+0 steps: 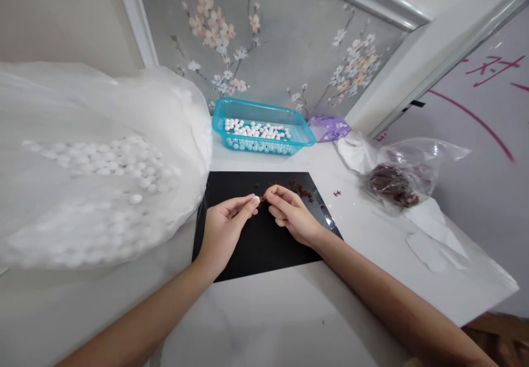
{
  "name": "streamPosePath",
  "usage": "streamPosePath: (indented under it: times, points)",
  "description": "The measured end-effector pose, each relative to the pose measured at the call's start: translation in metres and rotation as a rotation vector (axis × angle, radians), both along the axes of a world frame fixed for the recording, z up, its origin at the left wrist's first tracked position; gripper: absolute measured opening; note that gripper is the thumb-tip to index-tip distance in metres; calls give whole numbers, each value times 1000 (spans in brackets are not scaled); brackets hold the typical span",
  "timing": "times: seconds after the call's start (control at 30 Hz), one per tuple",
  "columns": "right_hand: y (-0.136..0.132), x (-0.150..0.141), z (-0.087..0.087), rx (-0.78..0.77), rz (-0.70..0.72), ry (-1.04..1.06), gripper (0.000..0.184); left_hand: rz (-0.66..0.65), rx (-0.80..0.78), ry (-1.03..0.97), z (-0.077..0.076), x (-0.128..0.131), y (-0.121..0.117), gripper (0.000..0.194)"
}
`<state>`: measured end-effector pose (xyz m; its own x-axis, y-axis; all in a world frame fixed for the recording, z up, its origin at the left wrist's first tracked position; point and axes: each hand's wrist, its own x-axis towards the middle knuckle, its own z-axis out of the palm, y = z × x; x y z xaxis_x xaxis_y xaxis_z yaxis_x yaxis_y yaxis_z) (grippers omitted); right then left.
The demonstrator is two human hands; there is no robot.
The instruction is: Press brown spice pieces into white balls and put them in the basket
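My left hand (225, 229) rests on a black mat (256, 243) and pinches a small white bead (257, 198) between thumb and fingertips. My right hand (291, 212) is closed in a pinch right beside that bead, holding something small and dark that I cannot make out. Just beyond the fingers, small dark red bits (297, 188) lie scattered on the mat's far edge.
A big clear bag of white beads (95, 179) fills the left. A blue basket (301, 135) holding white beads stands at the back, a purple tray (328, 127) beside it. A clear bag with a dark red clump (392, 185) lies on the right of the white table (268, 323).
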<state>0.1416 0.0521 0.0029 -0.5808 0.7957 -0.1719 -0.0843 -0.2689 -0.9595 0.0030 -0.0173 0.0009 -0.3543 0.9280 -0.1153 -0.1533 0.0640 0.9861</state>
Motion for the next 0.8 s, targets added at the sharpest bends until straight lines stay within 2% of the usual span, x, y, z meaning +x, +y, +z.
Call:
streamPosePath:
  times: [0.1, 0.23, 0.5, 0.67, 0.8]
  points:
    - [2, 1, 1, -18, 35, -6, 30, -17, 2, -18, 1, 0, 0, 30]
    - [4, 3, -1, 36, 74, -42, 29, -42, 9, -37, 2, -1, 1, 30]
    - [2, 6, -4, 214, 76, -127, 29, -117, 9, -65, 1, -4, 1, 26]
    - [6, 10, -4, 194, 150, -122, 32, -171, 17, -64, 2, -4, 0, 22]
    - [7, 12, -5, 201, 158, -124, 33, -175, 9, -57, 2, -5, 0, 24]
